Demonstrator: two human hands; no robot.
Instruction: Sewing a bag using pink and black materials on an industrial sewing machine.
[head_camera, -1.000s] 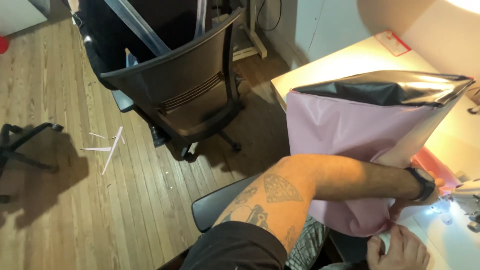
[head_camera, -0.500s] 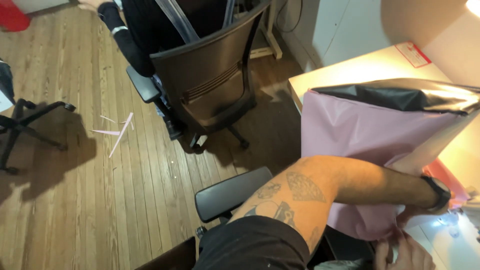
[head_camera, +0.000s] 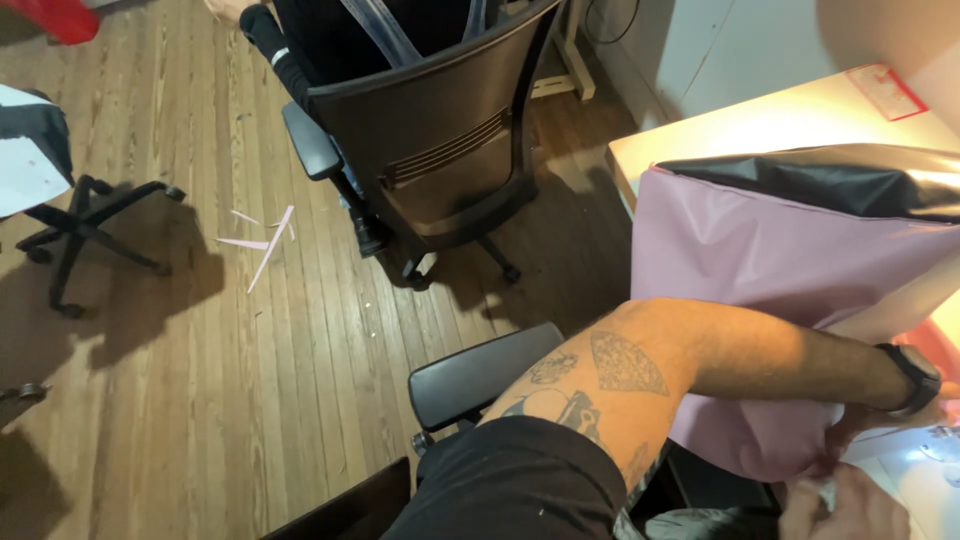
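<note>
Head view has swung left since earlier; both hands, left hand (head_camera: 880, 425) and right hand (head_camera: 835, 510), stay at lower right, grip clamped on the pink bag (head_camera: 760, 270) over the desk (head_camera: 730, 125).

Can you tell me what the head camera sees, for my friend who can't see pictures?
A person's left hand and right hand grip the bottom edge of a big pink plastic bag with a black inside, beside a desk. Behind, a black office chair stands on a wooden floor.

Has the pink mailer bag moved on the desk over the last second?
Cannot tell. The pink mailer bag sits further right in the picture, but so does the desk under it; the head camera turned, and the bag's place against the desk corner looks unchanged.
</note>
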